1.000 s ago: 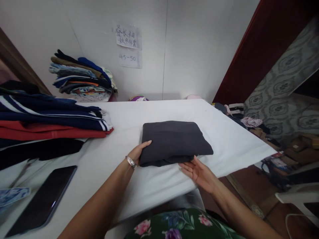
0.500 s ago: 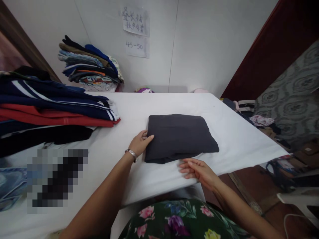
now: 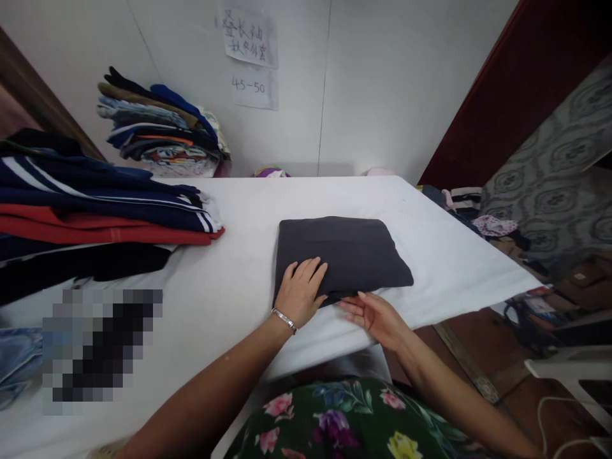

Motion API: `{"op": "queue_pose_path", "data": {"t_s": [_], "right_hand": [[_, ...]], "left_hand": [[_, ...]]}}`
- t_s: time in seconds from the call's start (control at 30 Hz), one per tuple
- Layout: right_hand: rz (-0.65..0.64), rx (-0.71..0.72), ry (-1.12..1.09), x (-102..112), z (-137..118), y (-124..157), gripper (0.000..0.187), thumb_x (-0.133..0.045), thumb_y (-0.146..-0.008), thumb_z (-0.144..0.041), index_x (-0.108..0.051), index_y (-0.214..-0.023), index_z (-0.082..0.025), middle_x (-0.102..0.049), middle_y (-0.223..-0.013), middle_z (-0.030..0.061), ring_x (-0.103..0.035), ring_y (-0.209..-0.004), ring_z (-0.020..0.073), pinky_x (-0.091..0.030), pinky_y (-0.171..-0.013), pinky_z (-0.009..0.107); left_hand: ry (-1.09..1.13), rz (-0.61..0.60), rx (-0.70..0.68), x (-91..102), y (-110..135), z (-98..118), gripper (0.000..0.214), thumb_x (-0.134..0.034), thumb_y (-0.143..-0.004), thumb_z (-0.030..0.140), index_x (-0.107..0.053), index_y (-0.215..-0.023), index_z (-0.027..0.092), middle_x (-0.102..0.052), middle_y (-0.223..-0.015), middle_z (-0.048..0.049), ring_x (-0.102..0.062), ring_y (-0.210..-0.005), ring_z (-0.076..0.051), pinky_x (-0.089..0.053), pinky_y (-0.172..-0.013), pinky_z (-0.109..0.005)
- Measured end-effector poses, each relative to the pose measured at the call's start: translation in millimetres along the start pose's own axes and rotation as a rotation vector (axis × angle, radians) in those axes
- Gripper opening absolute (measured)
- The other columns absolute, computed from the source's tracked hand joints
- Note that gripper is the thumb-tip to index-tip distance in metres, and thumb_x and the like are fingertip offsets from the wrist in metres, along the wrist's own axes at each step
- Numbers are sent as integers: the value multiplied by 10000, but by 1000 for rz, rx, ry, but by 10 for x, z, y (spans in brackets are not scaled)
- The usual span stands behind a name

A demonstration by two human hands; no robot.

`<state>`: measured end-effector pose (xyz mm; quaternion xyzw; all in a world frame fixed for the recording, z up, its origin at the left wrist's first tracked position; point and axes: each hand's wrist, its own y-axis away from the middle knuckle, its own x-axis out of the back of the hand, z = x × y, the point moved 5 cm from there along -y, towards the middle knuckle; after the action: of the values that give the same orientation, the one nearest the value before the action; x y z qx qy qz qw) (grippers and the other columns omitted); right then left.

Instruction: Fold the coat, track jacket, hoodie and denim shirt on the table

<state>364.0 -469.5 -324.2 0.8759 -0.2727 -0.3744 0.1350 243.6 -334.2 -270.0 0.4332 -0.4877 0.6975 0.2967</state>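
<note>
A folded dark grey garment lies flat on the white-covered table, roughly a rectangle with a slanted right side. My left hand rests on its near left part, fingers stretched out over the cloth, with a silver bracelet at the wrist. Beside the garment's near edge is my right hand, palm turned partly up and fingers apart. Its fingertips are at the loose lower edge; whether they pinch any cloth is hard to see, but they look spread.
A pile of navy, red and black clothes stands on the left. Behind it is a taller stack of folded clothes. Handwritten paper signs hang on the wall. A white plastic chair stands at the right, beyond the table's slanted edge.
My left hand has moved from the garment's left edge onto its near left part. My right hand has shifted slightly toward the garment's near edge. The view has turned a little.
</note>
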Motion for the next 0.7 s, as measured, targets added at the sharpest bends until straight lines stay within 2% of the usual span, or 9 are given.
{"op": "queue_pose_path", "data": {"t_s": [0.07,0.2,0.3,0.37,0.53,0.6,0.7], "right_hand": [[1,-8,-39,-40,16,-63,173,-767,-743,-265,-650,-800,-152,-750,-889,95,-711,-929,254,-596,-679,289],[-46,-42,-15,-126,65,-155,148,-709,-790,-272,-672,-848,-141,-739,-980,119,-711,-919,234,-596,-678,285],[-53,13,-73,-155,72,-199,60,-709,-757,-196,-656,-741,-173,-742,-894,70,-699,-945,215,-587,-777,305],[-54,19,-145,-163,86,-210,76,-707,-727,-154,-641,-704,-184,-736,-845,46,-694,-931,199,-566,-867,331],[-46,0,-231,-111,44,-199,106,-702,-772,-272,-651,-812,-188,-731,-833,57,-690,-868,187,-540,-943,366],[9,28,-224,-31,-8,-220,137,-712,-782,-319,-640,-805,-204,-726,-792,36,-691,-796,175,-556,-920,354],[108,43,-196,94,-44,-284,105,-727,-763,-233,-639,-815,-212,-728,-768,5,-667,-654,146,-590,-833,323]], "left_hand": [[-16,10,10,0,-20,-2,566,-675,-800,262,-495,-1327,163,-557,-1336,-135,-483,-1218,-285,-356,-1013,-463],[-9,-9,35,-6,-50,17,394,-649,-788,173,-578,-1175,171,-619,-1165,-115,-530,-1070,-277,-402,-884,-431],[8,-48,48,-30,-50,29,209,-592,-805,140,-610,-1009,184,-621,-1028,-105,-530,-976,-270,-403,-810,-425],[4,-72,41,-46,-41,34,139,-556,-815,127,-604,-928,191,-609,-956,-96,-521,-936,-262,-397,-789,-420],[-18,-100,9,-67,-23,58,120,-538,-804,88,-583,-853,189,-584,-894,-85,-502,-895,-250,-382,-753,-401],[-40,-109,-8,-88,-23,77,125,-520,-818,77,-580,-838,185,-575,-872,-80,-500,-873,-246,-376,-738,-392],[-82,-127,-37,-143,-22,105,157,-483,-838,63,-578,-840,189,-566,-844,-70,-497,-847,-236,-370,-726,-382]]}}
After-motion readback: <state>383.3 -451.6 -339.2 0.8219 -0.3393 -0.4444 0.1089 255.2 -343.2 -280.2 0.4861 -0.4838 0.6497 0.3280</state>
